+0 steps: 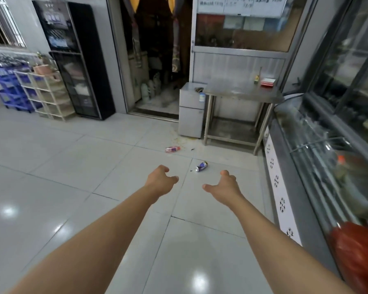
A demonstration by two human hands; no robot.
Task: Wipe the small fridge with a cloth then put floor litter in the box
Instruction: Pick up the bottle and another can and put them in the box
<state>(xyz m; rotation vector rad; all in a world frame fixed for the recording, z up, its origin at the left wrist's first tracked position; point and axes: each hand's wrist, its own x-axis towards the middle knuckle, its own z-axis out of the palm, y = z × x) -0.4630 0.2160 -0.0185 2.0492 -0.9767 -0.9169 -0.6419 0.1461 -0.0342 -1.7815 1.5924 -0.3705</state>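
Both arms stretched forward over the tiled floor (72, 158), nothing held. Left hand (160, 181) with fingers loosely curled and spread, empty; right hand (223, 184) likewise relaxed, thumb out toward the left, empty.

Small fridge (191, 111) far ahead, slightly right of centre, standing against the left end of the steel desk (242, 90), beside the open doorway (155, 60). Well apart from both hands, straight on and beyond; right hand marginally closer to its line. A dark crumpled thing (199, 89) on the fridge top, possibly the cloth, too small to tell. Yellowish stain (183, 141) on the floor at the fridge's foot.

Litter between hands and fridge: crushed blue can (201, 166) just beyond and between the two hands, nearer the right one, long axis running from near-left to far-right. Plastic bottle (172, 149) farther on, lying roughly left to right, a little ahead of the left hand. Small dark scraps (192, 149) near the bottle. No box to be made out in this view.

Judged stage: wiping not yet begun, approach to the fridge needed first, cloth to be picked up on arrival.
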